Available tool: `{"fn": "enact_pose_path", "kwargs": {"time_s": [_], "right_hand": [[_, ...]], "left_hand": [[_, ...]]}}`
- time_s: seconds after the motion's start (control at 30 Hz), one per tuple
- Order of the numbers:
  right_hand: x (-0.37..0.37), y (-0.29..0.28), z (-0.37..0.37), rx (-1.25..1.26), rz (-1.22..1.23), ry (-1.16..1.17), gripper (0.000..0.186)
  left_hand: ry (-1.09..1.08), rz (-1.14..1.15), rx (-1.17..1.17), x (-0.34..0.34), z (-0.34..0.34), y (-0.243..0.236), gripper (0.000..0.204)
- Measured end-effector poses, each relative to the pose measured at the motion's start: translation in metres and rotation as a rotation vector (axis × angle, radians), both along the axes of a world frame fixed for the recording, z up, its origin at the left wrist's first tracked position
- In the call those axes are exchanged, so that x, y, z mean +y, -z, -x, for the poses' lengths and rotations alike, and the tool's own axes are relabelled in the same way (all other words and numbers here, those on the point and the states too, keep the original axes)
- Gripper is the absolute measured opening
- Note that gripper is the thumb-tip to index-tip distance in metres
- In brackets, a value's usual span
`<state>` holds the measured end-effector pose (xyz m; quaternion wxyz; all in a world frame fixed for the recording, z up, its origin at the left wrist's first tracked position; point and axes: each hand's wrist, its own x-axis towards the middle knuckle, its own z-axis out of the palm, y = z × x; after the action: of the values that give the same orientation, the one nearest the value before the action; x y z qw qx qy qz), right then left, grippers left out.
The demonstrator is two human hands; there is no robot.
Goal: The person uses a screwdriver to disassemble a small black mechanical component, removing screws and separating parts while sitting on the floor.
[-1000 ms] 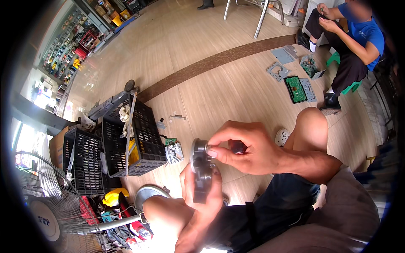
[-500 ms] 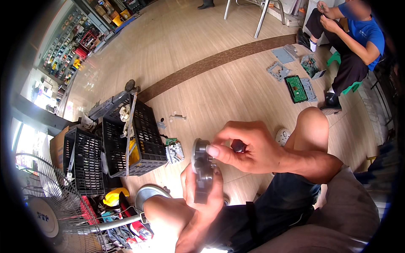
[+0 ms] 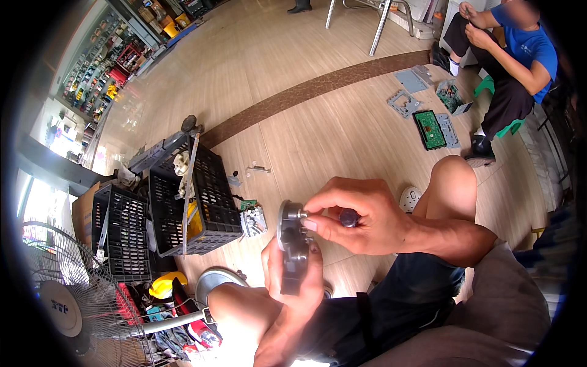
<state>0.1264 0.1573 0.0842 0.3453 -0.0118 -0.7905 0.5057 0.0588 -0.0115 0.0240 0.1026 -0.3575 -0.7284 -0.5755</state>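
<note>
My left hand (image 3: 301, 298) is wrapped round a dark grey device part (image 3: 295, 260) with a round, pale-rimmed end, held upright above my lap. On the side of its round end sits a small metal fitting (image 3: 302, 215), and the thumb and forefinger of my right hand (image 3: 373, 214) pinch at it. The rounded end of a dark handle (image 3: 349, 218) sticks out from under the curled fingers of the right hand; the rest of that tool is hidden in the palm.
Two black plastic crates (image 3: 205, 202) stand at left, behind a wire fan (image 3: 64, 306). A yellow object (image 3: 168, 285) and tangled items lie near the fan. Green circuit boards (image 3: 430, 129) and metal plates lie by a seated person (image 3: 520, 55) at far right. Small parts (image 3: 253, 221) lie beside the crate.
My right thumb and forefinger have shifted slightly, baring the small metal fitting between their tips. The dark handle has turned a little in the palm. My left hand has stayed put.
</note>
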Motion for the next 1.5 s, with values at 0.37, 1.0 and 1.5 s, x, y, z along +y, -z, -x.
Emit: {"fn": "enact_pose_path", "kwargs": {"time_s": [0.37, 1.0, 1.5], "right_hand": [[0.0053, -0.0038, -0.0009, -0.165, 0.115, -0.073, 0.02], [0.0014, 0.0026, 0.0014, 0.062, -0.029, -0.022, 0.02], [-0.0003, 0.0034, 0.0026, 0.048, -0.009, 0.002, 0.02]], "left_hand": [[-0.003, 0.037, 0.022, -0.0013, -0.0014, -0.0015, 0.048], [0.012, 0.026, -0.046, -0.0017, -0.0017, -0.0011, 0.049], [0.025, 0.002, -0.085, -0.0018, -0.0022, -0.0012, 0.05]]}}
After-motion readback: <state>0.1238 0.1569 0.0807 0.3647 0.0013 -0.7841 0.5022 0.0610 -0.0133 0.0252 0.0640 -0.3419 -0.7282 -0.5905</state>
